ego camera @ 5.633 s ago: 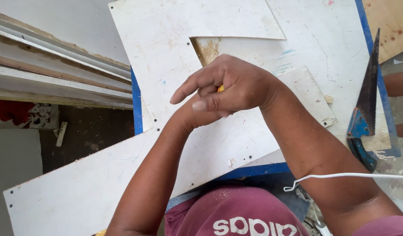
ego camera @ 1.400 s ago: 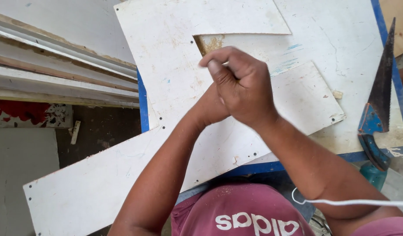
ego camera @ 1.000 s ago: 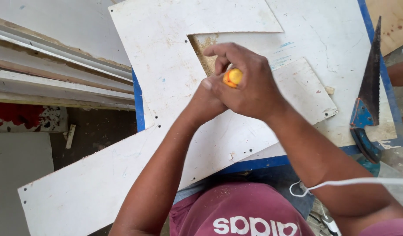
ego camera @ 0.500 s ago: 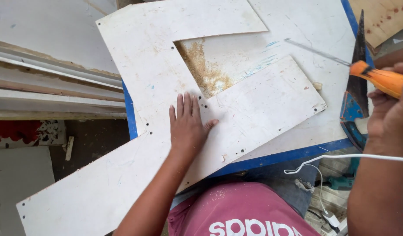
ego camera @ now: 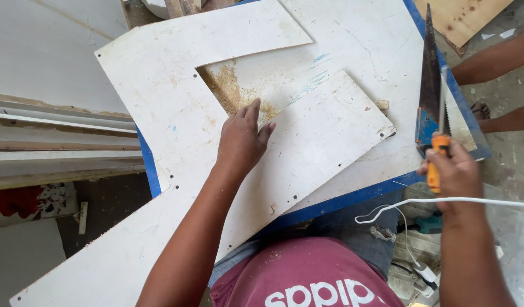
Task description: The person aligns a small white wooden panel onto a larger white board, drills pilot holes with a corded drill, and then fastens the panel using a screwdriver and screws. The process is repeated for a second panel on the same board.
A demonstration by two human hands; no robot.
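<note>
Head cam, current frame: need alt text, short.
A person's left hand presses flat on a white notched board dusted with sawdust, while the right hand grips an orange-handled tool beside a handsaw at the blue-edged table rim.

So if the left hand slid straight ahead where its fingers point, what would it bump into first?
The left hand lies flat on the white board, fingers pointing up the picture. Probably it meets the sawdust pile in the cut-out notch first, just past its fingertips.

Screwdriver [ego camera: 434,170] handle mostly buried in right hand [ego camera: 456,173], another person's legs [ego camera: 495,57] cut by right edge, board [ego camera: 216,148] running off bottom-left.
</note>
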